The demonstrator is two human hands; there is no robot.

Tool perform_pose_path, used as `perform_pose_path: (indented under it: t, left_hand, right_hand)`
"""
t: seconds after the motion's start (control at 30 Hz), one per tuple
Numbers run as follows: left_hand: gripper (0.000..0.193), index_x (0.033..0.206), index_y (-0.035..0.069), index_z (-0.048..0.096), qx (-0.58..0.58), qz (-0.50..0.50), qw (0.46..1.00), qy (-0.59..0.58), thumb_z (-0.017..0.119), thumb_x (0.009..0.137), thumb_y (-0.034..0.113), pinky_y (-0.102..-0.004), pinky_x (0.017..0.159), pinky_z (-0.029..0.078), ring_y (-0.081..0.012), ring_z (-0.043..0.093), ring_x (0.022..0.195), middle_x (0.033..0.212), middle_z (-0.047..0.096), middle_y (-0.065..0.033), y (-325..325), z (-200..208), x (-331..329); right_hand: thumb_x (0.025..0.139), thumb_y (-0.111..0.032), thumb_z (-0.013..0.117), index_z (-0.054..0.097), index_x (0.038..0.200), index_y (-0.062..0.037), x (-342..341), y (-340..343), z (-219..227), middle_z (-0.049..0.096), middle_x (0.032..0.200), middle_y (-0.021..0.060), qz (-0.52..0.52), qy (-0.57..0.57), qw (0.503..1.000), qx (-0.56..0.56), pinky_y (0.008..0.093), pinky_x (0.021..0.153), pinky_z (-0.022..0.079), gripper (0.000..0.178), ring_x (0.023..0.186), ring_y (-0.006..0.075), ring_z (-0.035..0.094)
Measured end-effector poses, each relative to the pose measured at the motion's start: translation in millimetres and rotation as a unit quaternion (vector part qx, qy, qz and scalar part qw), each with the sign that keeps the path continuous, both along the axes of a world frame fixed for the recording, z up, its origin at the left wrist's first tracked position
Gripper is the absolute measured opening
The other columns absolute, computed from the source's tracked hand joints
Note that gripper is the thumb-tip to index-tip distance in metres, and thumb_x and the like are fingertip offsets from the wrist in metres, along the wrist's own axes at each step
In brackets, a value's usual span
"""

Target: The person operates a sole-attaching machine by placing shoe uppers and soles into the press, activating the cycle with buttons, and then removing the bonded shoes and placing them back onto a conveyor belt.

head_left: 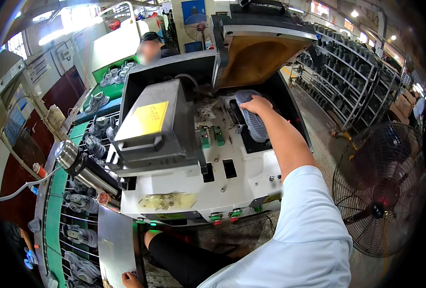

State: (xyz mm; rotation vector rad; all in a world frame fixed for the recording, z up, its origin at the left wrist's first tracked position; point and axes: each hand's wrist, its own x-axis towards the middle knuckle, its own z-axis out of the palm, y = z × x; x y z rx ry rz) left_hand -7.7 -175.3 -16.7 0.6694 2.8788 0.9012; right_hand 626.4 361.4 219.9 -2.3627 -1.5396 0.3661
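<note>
My right hand (258,104) is closed on a grey shoe (256,127), with the fingers over its upper part. The shoe lies in the black recessed bay on the right of a white machine (241,180), its ridged grey sole side showing. Above this bay a hinged lid with a brown padded inside (258,57) is tilted up. The machine's left bay has its dark grey cover (157,144) down, with a yellow label on it. My left hand (131,280) is low by the metal ledge, mostly cut off by the picture's edge, so its grip does not show.
Left of the machine runs a green-edged conveyor (54,216) carrying several grey shoes (80,235). A steel flask (85,165) stands beside it. A large fan (378,197) is at the right, with shoe racks (340,72) beyond. Another person (157,48) is behind the machine.
</note>
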Motion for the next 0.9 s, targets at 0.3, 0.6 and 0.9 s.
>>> perform_pose_path:
  t: [0.3, 0.6, 0.9]
  left_hand:
    - [0.02, 0.069, -0.003, 0.052, 0.277, -0.141, 0.935, -0.173, 0.054, 0.085, 0.008, -0.0309, 0.052, 0.035, -0.0098, 0.039, 0.058, 0.06, 0.047, -0.003, 83, -44, 55]
    - [0.028, 0.102, 0.004, 0.066, -0.049, -0.718, 0.647, -0.25, 0.053, 0.09, 0.026, -0.04, 0.076, 0.051, -0.0337, 0.066, 0.085, 0.093, 0.067, -0.0188, 167, 48, 335]
    - [0.029, 0.102, 0.005, 0.066, 0.0, -0.682, 0.684, -0.257, 0.049, 0.093, 0.026, -0.0413, 0.073, 0.049, -0.0396, 0.062, 0.084, 0.087, 0.066, -0.0199, 198, 43, 346]
  right_hand:
    - [0.08, -0.054, 0.057, 0.051, 0.129, -0.0012, 9, -92, -44, 0.055, 0.124, 0.024, 0.065, -0.198, 0.958, 0.197, 0.0389, 0.096, 0.044, 0.072, 0.121, 0.0331, 0.049]
    - [0.086, -0.009, 0.054, 0.05, 0.074, -0.0045, 63, -356, -193, 0.048, 0.069, 0.0044, -0.214, 0.314, 0.78, 0.497, 0.0346, 0.059, 0.042, 0.013, 0.062, 0.0225, 0.049]
    - [0.082, -0.034, 0.059, 0.042, 0.06, -0.0133, 88, -375, -255, 0.044, 0.057, 0.0022, -0.287, 0.634, 0.677, 0.238, 0.033, 0.048, 0.039, 0.035, 0.05, 0.0176, 0.045]
